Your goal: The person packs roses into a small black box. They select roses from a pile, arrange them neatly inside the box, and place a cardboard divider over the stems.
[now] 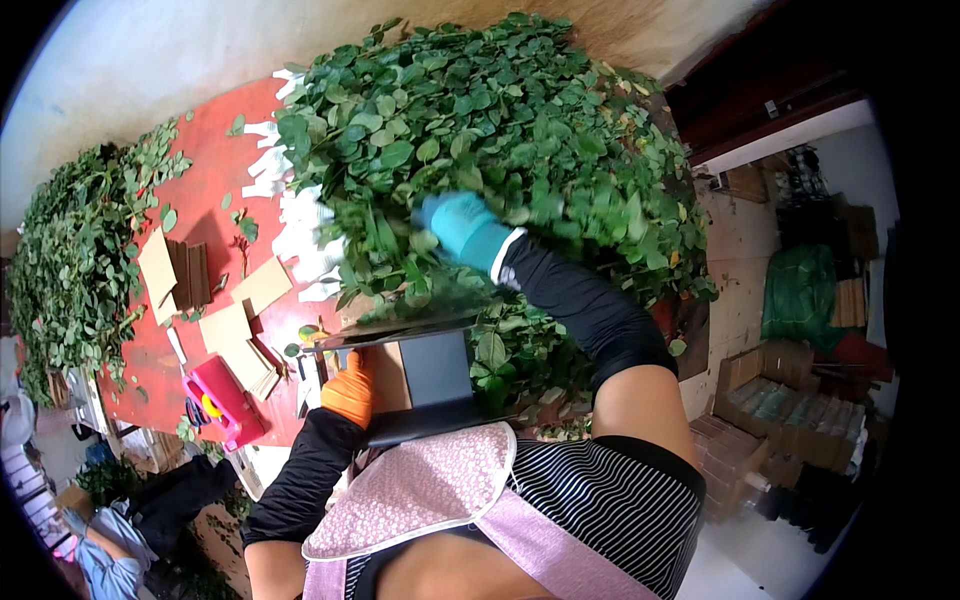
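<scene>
My left hand (347, 394), in an orange glove, rests inside the left end of a black open trough (439, 367) in front of my body. It touches a brown cardboard sheet (391, 375) lying in the trough. Whether the fingers grip the sheet cannot be made out. Beyond the trough, my right hand (461, 225), in a teal glove, is among a large heap of leafy green stems (450, 112). Motion blurs its fingers, so any hold on a stem is hidden. White sleeves (304, 225) cover the stem ends along the heap's left side.
On the red table (169, 360) lie cardboard sheets (229, 330), a cardboard stack (187, 274), a pink tape dispenser (221, 401) and scissors (196, 411). Another leafy heap (67, 262) lies left. A person (120, 555) is at lower left; cardboard boxes (780, 405) stand right.
</scene>
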Motion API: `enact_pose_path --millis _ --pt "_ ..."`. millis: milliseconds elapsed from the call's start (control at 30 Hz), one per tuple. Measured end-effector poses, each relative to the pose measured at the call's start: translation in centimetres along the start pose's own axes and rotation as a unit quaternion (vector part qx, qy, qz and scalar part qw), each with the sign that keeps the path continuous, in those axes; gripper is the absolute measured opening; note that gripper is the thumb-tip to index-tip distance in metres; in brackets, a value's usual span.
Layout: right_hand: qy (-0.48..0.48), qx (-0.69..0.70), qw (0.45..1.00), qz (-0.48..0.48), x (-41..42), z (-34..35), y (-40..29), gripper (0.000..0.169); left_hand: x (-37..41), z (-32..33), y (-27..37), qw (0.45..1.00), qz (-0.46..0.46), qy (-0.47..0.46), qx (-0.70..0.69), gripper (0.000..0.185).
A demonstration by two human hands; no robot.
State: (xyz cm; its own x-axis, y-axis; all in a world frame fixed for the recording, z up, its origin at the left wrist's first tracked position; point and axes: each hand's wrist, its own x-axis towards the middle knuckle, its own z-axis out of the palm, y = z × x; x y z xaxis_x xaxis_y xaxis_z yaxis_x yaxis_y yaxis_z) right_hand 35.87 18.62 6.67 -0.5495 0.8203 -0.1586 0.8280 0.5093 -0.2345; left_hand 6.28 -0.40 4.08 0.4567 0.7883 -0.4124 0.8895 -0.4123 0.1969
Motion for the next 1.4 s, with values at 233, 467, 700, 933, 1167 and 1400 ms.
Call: enact_pose_path --millis 233,467,700,933,1167,1400 --pt "-0.141 -0.093 0.982 -0.089 -2.1 3.9 -3.0 0.039 0.2 1.6 -0.5 0.999 0.011 -0.001 -0.031 0.091" --pt "0.013 0.013 0.998 -0.055 -1.2 11.0 2.4 0.055 0.5 0.7 -0.1 0.998 0.005 -0.054 -0.029 0.098" --pt "0.069 0.096 0.991 0.055 5.3 8.4 6.9 0.050 0.6 1.5 -0.9 0.998 0.042 -0.011 -0.048 0.107" --pt "-0.028 0.000 0.999 -0.020 -1.8 7.4 -0.6 0.071 0.7 1.1 0.0 0.999 0.015 -0.022 -0.026 0.104" --pt "0.125 0.068 0.989 -0.048 -1.3 -6.6 -3.0 0.046 0.8 3.7 -0.7 0.999 -0.018 -0.044 0.013 0.105" --pt "0.019 -0.043 0.996 -0.070 -1.7 5.8 -2.2 0.042 1.5 5.0 -0.9 0.997 -0.039 -0.060 -0.026 0.104"
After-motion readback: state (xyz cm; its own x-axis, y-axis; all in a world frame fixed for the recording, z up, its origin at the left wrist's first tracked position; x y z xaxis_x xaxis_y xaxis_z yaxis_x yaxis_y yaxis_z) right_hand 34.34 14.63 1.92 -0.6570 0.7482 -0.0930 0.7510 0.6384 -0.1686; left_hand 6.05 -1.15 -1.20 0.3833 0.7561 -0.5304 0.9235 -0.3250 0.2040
